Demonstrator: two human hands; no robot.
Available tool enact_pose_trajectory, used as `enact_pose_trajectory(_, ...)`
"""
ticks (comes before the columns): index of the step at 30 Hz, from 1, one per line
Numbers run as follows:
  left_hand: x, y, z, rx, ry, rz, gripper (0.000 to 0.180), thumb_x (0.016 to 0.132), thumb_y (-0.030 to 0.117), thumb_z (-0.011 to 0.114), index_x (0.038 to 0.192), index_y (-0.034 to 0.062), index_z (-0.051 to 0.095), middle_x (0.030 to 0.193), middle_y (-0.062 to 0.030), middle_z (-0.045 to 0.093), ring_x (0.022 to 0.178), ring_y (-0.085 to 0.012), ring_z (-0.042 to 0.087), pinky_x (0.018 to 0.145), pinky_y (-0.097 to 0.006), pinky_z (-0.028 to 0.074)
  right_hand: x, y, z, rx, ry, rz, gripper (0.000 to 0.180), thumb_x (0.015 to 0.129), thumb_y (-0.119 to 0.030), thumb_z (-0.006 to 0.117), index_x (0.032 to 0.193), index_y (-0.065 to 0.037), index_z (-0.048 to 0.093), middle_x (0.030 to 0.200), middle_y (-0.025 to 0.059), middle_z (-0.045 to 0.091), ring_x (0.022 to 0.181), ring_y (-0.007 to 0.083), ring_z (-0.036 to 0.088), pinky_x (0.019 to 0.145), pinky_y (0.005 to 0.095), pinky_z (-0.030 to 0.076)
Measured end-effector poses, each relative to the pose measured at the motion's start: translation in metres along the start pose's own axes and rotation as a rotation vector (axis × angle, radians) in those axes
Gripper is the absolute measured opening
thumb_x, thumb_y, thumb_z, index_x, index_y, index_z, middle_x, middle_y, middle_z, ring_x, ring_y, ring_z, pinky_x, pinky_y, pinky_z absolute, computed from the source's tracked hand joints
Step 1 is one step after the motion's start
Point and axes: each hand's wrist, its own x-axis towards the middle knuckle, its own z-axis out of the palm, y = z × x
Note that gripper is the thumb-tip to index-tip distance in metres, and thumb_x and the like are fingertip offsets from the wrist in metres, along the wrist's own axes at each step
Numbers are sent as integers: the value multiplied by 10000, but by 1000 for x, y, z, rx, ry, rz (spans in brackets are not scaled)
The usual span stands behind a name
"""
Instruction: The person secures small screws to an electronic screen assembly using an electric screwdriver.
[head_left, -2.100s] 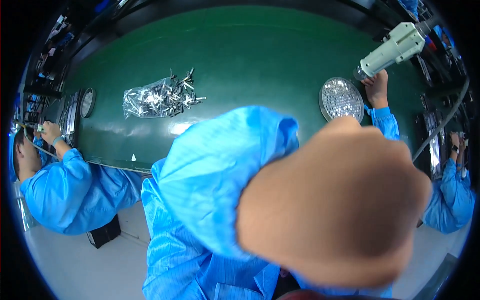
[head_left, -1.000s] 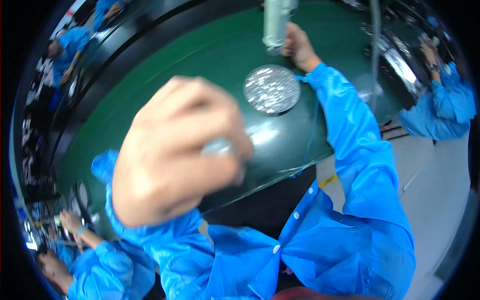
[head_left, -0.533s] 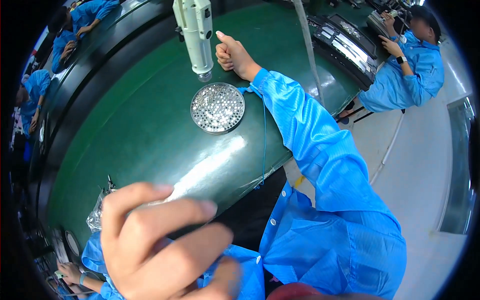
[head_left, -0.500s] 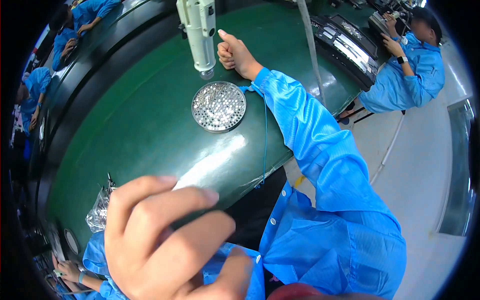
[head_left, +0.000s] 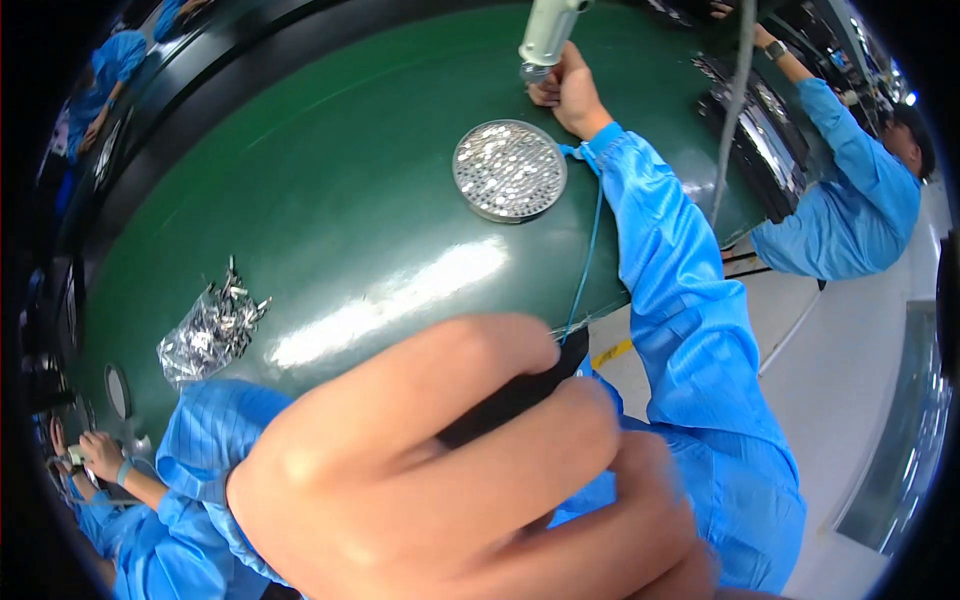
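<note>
My left hand [head_left: 470, 460] fills the lower middle, close to the camera and partly blurred. Its fingers are curled inward; anything in them is hidden. My right hand [head_left: 580, 100] is at the far side of the green table [head_left: 350, 190], fingers curled behind the tip of a pale green hanging tool, like an electric screwdriver [head_left: 550, 35]. Whether the fingers grip it or anything else does not show. Just nearer than this hand lies a round tray [head_left: 511, 216], covered with small shiny metal pieces. A blue cord [head_left: 588, 260] runs from a band on my right wrist.
A clear plastic bag [head_left: 190, 350] with dark metal parts spilling out lies at the left. A black device [head_left: 765, 145] and a grey cable [head_left: 733, 120] are at the right. Co-workers in blue smocks sit at the right [head_left: 850, 220], lower left and upper left.
The view has shifted, so the table things sit differently. My left hand is further right and larger, its fingers more curled. My right hand now overlaps the tool's tip, its thumb behind it.
</note>
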Motion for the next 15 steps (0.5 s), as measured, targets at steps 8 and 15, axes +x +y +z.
enact_pose_trajectory(8, 150, -116, 124, 3, 150, -49, 355, 691, 340, 698, 515, 120, 482, 678, -7, 584, 635, -192, 603, 554, -371, 450, 5, 9, -8, 48, 166, 22, 465, 1059, -486, 389, 750, -151, 486, 586, -14, 432, 469, 120, 361, 453, 290, 267)
enact_pose_trajectory(15, 41, -210, 194, 309, 408, -129, 608, 789, 511, 765, 442, 122, 453, 515, -1, 404, 445, -180, 469, 412, -334, 372, 48, 63, -171, -91, 175, -57, 385, 1063, -370, 439, 1362, -143, 526, 1252, 99, 637, 1089, 271, 656, 854, 423, 579)
